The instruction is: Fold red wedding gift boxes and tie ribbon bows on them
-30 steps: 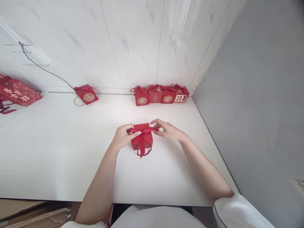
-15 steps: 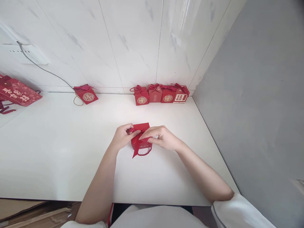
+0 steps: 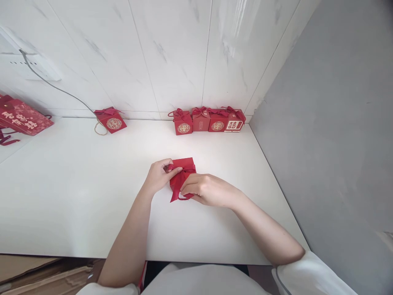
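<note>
A small red gift box (image 3: 183, 160) stands on the white table in front of me, with a red ribbon (image 3: 177, 189) knotted on its top. My left hand (image 3: 161, 175) pinches a loop of the ribbon at the box's left side, its thumb lying by the knot. On the near right side, my right hand (image 3: 204, 189) has its fingers closed around a ribbon end, partly hidden beneath them. A twisted red cord handle (image 3: 183, 198) shows at the box's near side, half covered by the right hand. One ribbon tail hangs down between the hands.
Several red ribboned boxes (image 3: 201, 122) line the back wall, and another box (image 3: 113, 123) with a beige cord loop stands farther left. A red gift bag (image 3: 23, 119) lies at the far left. A grey cable (image 3: 61, 88) runs from the wall socket. A grey wall (image 3: 322, 143) bounds the right.
My right hand has moved down toward the near side of the box, drawing the ribbon end with it and uncovering the knot. My left hand keeps its place on the loop.
</note>
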Demonstrator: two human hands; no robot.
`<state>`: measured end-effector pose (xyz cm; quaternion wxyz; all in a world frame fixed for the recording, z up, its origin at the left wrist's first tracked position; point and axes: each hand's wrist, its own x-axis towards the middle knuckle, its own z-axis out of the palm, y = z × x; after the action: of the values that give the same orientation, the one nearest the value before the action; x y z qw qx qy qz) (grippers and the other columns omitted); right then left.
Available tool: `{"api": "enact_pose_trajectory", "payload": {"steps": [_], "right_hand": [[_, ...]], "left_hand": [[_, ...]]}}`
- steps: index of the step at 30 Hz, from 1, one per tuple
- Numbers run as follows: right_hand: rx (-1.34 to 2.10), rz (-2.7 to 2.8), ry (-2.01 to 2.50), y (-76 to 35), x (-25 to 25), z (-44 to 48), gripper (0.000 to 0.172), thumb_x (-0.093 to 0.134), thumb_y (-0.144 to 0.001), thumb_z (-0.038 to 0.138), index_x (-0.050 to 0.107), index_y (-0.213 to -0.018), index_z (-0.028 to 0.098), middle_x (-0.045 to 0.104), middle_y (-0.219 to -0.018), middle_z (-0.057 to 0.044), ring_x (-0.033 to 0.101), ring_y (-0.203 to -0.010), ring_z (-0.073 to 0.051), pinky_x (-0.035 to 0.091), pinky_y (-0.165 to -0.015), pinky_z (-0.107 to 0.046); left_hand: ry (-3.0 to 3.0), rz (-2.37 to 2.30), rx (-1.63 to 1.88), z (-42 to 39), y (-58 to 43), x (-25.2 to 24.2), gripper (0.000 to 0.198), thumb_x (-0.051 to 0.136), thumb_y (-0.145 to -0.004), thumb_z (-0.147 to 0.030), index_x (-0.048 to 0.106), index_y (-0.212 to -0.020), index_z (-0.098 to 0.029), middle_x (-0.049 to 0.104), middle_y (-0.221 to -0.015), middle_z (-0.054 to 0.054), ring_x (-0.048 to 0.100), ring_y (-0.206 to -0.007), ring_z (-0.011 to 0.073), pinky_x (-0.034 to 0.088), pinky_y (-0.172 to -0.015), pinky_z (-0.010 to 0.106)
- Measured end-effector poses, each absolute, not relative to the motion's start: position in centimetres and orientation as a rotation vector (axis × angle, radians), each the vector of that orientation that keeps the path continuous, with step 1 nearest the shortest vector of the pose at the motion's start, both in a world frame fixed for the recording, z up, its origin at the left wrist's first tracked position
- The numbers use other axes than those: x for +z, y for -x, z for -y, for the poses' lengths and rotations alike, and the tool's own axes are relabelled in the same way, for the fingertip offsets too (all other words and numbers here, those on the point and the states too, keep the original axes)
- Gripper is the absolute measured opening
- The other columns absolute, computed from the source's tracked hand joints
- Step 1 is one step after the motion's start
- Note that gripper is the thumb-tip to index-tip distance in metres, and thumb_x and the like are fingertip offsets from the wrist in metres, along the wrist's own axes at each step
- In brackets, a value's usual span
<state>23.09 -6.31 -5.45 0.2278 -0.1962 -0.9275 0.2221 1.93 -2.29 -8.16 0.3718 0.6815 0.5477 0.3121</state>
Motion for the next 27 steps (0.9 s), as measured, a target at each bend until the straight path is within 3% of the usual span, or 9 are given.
{"api": "enact_pose_trajectory", "payload": {"steps": [15, 20, 23, 27], "right_hand": [[0.669, 2.718, 0.717, -23.2, -4.9, 7.2, 0.019, 0.052, -0.089, 0.008, 0.068, -0.086, 0.016, 0.066, -0.091, -0.003, 0.061, -0.074, -0.013, 0.044, -0.060, -0.025], [0.885, 2.682, 0.728, -23.2, -5.0, 7.1, 0.021, 0.049, -0.088, 0.006, 0.068, -0.086, 0.016, 0.066, -0.093, -0.004, 0.061, -0.075, -0.013, 0.046, -0.063, -0.025], [1.109, 2.578, 0.620, -24.0, -4.3, 6.6, 0.024, 0.047, -0.089, 0.007, 0.067, -0.096, 0.019, 0.068, -0.098, -0.004, 0.062, -0.085, -0.014, 0.049, -0.071, -0.026], [1.230, 2.162, 0.719, -25.1, -3.9, 4.9, 0.019, 0.051, -0.092, 0.024, 0.063, -0.106, 0.022, 0.066, -0.103, -0.003, 0.062, -0.089, -0.015, 0.049, -0.075, -0.028]], "left_hand": [[-1.730, -1.415, 0.831, 2.5, -2.2, -8.3, 0.046, 0.065, -0.077, -0.048, 0.033, -0.062, -0.018, 0.029, -0.059, -0.005, 0.029, -0.056, 0.0093, 0.025, -0.051, 0.023], [-1.800, -1.446, 0.801, 2.4, -2.2, -8.1, 0.046, 0.070, -0.071, -0.049, 0.037, -0.061, -0.018, 0.032, -0.059, -0.005, 0.032, -0.056, 0.0095, 0.027, -0.051, 0.023], [-1.840, -1.436, 0.750, 2.5, -2.0, -7.8, 0.041, 0.070, -0.070, -0.049, 0.043, -0.065, -0.018, 0.038, -0.061, -0.004, 0.036, -0.057, 0.0101, 0.029, -0.052, 0.023], [-1.873, -1.417, 0.702, 2.7, -1.8, -7.6, 0.037, 0.071, -0.069, -0.045, 0.045, -0.068, -0.019, 0.042, -0.063, -0.004, 0.038, -0.058, 0.0101, 0.030, -0.053, 0.023]]}}
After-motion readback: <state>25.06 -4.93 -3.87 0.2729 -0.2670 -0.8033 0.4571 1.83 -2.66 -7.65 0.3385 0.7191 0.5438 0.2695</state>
